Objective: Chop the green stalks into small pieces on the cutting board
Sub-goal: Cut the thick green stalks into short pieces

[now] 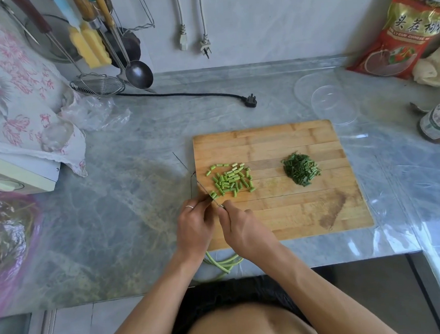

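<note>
Worktop (126, 200): grey marbled stone, running from the back wall to the front edge where the person stands.
Cutting board (296, 213): wooden, lying flat near the front edge of the worktop, right of its middle.
Red packet (408, 30): leaning in the back right corner of the worktop.
Left hand (194, 226): at the board's left edge, near its front left corner; fingers curled round the green stalks, pinching them down just beside the blade. A ring shows on one finger.
Right hand (242, 228): just right of the left hand, over the board's front left part; fingers wrapped round the knife's handle.
Green stalks (222, 262): long uncut ends trail off the board's front edge and over the worktop's front edge, beneath the wrists.
Pale cut pieces (230, 180): a loose scatter on the left half of the board.
Dark chopped greens (301, 170): a small heap on the right half of the board, well apart from the pale pieces.
Knife (202, 188): thin blade seen edge-on along the board's left edge, between the two hands.
</note>
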`<state>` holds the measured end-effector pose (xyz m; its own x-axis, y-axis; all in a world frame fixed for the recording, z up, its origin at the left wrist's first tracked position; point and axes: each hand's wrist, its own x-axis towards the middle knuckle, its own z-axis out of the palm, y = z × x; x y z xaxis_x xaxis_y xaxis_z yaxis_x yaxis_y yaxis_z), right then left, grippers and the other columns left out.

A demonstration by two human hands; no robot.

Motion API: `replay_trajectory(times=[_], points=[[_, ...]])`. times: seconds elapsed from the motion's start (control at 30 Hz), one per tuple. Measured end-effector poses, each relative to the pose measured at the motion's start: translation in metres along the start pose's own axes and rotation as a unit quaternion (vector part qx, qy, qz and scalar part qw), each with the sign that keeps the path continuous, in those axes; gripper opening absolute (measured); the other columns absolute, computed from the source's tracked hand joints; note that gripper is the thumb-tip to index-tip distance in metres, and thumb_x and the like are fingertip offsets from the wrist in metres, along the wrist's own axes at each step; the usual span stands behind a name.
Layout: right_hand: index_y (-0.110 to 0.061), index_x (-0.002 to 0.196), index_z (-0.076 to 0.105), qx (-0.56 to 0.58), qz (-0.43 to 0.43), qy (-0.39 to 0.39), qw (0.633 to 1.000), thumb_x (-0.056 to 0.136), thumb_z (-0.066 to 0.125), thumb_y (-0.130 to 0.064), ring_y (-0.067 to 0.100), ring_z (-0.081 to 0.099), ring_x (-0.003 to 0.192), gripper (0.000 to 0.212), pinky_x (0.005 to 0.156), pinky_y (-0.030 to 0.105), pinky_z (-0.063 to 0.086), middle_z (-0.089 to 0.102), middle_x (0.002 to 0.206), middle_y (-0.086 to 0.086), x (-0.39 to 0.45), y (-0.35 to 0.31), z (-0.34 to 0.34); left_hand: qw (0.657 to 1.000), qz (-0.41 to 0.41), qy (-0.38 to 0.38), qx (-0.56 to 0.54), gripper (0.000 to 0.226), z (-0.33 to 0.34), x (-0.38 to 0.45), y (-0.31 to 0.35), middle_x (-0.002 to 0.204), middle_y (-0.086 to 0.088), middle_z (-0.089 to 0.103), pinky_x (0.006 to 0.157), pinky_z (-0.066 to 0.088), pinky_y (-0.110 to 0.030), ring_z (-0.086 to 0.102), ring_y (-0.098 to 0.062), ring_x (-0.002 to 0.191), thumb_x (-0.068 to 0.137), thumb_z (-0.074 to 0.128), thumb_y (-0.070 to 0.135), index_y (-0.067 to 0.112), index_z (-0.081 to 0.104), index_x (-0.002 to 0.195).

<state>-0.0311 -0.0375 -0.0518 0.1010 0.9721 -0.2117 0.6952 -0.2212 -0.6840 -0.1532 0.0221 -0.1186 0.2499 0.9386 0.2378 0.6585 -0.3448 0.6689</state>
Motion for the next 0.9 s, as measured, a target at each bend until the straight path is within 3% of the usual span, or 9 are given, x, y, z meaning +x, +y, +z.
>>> replay_trajectory(times=[0.17, 0.3, 0.47, 0.7, 0.8, 0.9], points=[[-0.016, 0.091, 0.042, 0.018, 0.019, 0.001, 1.0, 0.104, 0.029, -0.039, 0.016, 0.032, 0.037, 0.03, 0.041, 0.027, 0.019, 0.042, 0.052, 0.001, 0.006, -0.003, 0.004, 1.0, -0.006, 0.002, -0.004, 0.017, -0.001, -0.001, 0.0, 0.09, -0.003, 0.073, 0.065, 0.051, -0.028, 0.063, -0.022, 0.081, 0.079, 0.07, 0.004, 0.011, 0.077, 0.092], [-0.018, 0.089, 0.04, 0.038, 0.031, 0.01, 0.999, 0.104, 0.029, -0.04, 0.016, 0.035, 0.039, 0.029, 0.042, 0.029, 0.022, 0.045, 0.054, 0.001, 0.013, -0.003, 0.006, 1.0, -0.015, 0.0, -0.003, 0.016, 0.002, -0.002, 0.003, 0.088, -0.002, 0.073, 0.068, 0.048, -0.024, 0.065, -0.023, 0.08, 0.079, 0.076, 0.0, 0.011, 0.077, 0.09], [-0.024, 0.077, 0.038, 0.089, 0.034, 0.017, 0.995, 0.103, 0.032, -0.038, 0.021, 0.032, 0.043, 0.03, 0.047, 0.036, 0.027, 0.041, 0.053, 0.001, -0.012, 0.007, -0.001, 1.0, -0.016, -0.005, -0.012, 0.019, 0.003, -0.001, -0.003, 0.096, -0.002, 0.073, 0.075, 0.054, -0.035, 0.065, -0.021, 0.089, 0.084, 0.07, 0.002, 0.009, 0.077, 0.1], [-0.027, 0.077, 0.038, 0.094, 0.055, 0.036, 0.993, 0.103, 0.032, -0.04, 0.021, 0.035, 0.046, 0.03, 0.049, 0.036, 0.029, 0.044, 0.056, 0.0, 0.002, 0.009, -0.006, 0.997, 0.041, 0.003, 0.069, 0.023, -0.004, -0.004, -0.002, 0.103, 0.002, 0.074, 0.077, 0.049, -0.033, 0.065, -0.023, 0.083, 0.082, 0.065, 0.004, 0.011, 0.077, 0.101], [-0.029, 0.075, 0.036, 0.093, 0.047, 0.043, 0.994, 0.103, 0.033, -0.038, 0.023, 0.036, 0.048, 0.03, 0.05, 0.038, 0.029, 0.044, 0.055, 0.001, 0.004, 0.014, -0.013, 0.997, 0.046, -0.013, 0.053, 0.03, -0.005, -0.005, -0.002, 0.106, -0.002, 0.073, 0.077, 0.055, -0.035, 0.066, -0.026, 0.087, 0.078, 0.069, -0.007, 0.008, 0.076, 0.103], [-0.029, 0.071, 0.036, 0.09, 0.034, 0.045, 0.994, 0.103, 0.033, -0.038, 0.022, 0.035, 0.046, 0.033, 0.048, 0.035, 0.027, 0.042, 0.053, -0.001, 0.0, 0.013, -0.012, 0.998, 0.043, -0.013, 0.038, 0.031, -0.009, -0.003, -0.002, 0.106, -0.003, 0.072, 0.079, 0.053, -0.028, 0.069, -0.023, 0.09, 0.076, 0.072, -0.009, 0.007, 0.076, 0.103]])
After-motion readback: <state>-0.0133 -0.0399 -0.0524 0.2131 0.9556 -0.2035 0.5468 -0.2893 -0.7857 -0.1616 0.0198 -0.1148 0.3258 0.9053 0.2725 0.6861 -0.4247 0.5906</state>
